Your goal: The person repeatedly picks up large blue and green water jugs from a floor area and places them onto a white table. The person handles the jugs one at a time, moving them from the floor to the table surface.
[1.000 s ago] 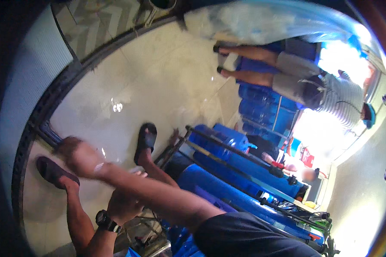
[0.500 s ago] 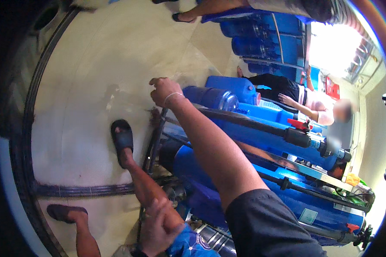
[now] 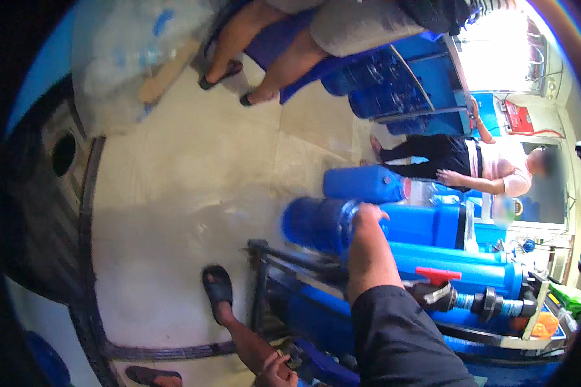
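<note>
Head view: right hand [image 3: 366, 216] fingers wrap blue jug [image 3: 316, 224]; left hand [image 3: 276, 373] fingers' state unclear.

The big water jug [image 3: 316, 222] is bright blue, and so is the jug [image 3: 363, 182] behind it. The pipe [image 3: 458, 274] is blue too, with a red handle [image 3: 438, 273] on a dark grey valve [image 3: 432, 295]. The sleeve [image 3: 400, 335] is black. The sandal [image 3: 217, 285] is black. The floor [image 3: 193, 174] is pale cream. The rack [image 3: 265, 284] is black.
</note>
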The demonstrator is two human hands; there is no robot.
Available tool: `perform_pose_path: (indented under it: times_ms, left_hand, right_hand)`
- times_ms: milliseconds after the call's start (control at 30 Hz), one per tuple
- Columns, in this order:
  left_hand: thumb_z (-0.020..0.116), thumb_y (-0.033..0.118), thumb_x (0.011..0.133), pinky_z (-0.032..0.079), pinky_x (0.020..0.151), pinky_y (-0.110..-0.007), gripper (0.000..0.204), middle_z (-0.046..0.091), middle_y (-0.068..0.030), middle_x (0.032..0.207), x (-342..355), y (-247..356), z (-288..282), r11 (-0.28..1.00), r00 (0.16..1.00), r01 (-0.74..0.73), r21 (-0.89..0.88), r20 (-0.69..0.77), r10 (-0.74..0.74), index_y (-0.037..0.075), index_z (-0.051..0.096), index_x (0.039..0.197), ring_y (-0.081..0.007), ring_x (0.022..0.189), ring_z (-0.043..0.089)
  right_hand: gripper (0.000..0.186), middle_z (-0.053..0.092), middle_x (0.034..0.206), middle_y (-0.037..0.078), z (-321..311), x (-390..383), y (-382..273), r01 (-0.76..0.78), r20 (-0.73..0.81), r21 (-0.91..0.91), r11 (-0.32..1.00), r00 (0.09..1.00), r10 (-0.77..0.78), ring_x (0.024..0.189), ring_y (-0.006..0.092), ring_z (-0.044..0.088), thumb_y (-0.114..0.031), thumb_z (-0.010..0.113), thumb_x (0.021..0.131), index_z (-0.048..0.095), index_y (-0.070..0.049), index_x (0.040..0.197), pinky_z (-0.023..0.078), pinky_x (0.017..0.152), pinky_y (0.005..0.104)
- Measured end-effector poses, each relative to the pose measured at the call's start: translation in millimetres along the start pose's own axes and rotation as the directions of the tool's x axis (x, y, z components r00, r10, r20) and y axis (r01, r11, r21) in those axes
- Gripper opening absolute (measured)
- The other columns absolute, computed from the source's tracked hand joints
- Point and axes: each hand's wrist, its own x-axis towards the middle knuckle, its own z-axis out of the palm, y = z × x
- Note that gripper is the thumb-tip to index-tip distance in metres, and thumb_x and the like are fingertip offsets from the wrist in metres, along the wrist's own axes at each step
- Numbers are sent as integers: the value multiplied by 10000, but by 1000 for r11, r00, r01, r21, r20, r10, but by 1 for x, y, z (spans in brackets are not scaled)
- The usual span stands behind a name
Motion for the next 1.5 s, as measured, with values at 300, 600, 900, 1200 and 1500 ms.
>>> perform_pose_path:
  times_ms: [300,600,900,1200,1500]
  left_hand:
    - [747,170,857,559,948,-489,377,611,-149,1371,12,-36,17,998,992,-66,-13,-109,65,116,696,1227,-369,1122,645]
    - [756,213,862,561,951,-467,383,630,-144,1341,12,-58,30,986,974,-163,27,-156,165,107,697,1226,-356,1128,648]
    - [753,267,862,567,929,-470,363,691,-147,1206,0,-47,33,968,998,38,-248,-44,-51,156,719,1205,-343,1123,655]
    - [642,281,944,535,960,-464,323,680,-171,1250,-23,-34,-15,964,994,78,255,54,-95,169,698,1242,-381,1144,642]
    - [670,204,1003,524,901,-324,279,663,-43,1099,44,132,-132,969,988,-124,-213,-121,100,5,636,1196,-125,1009,613]
  right_hand:
    - [679,333,1627,179,57,46,35,-296,254,57,953,928,273,1476,467,324,-490,537,1013,439,-110,1568,355,1122,653]
    - [807,338,1637,182,62,56,24,-362,150,-44,931,919,364,1497,447,319,-478,692,928,409,-92,1578,332,1163,620]
    - [601,653,1309,216,-2,-142,-141,552,-280,445,705,834,-476,1207,351,651,-469,779,835,650,-208,1361,529,1010,481]
    - [578,657,1273,180,214,-434,-1,845,-297,430,320,466,-833,1161,395,638,-480,704,877,635,-121,1324,523,941,552]
    - [591,677,1289,211,197,-456,70,451,40,741,497,710,-703,1183,406,649,-563,495,980,702,-82,1253,515,1032,487]
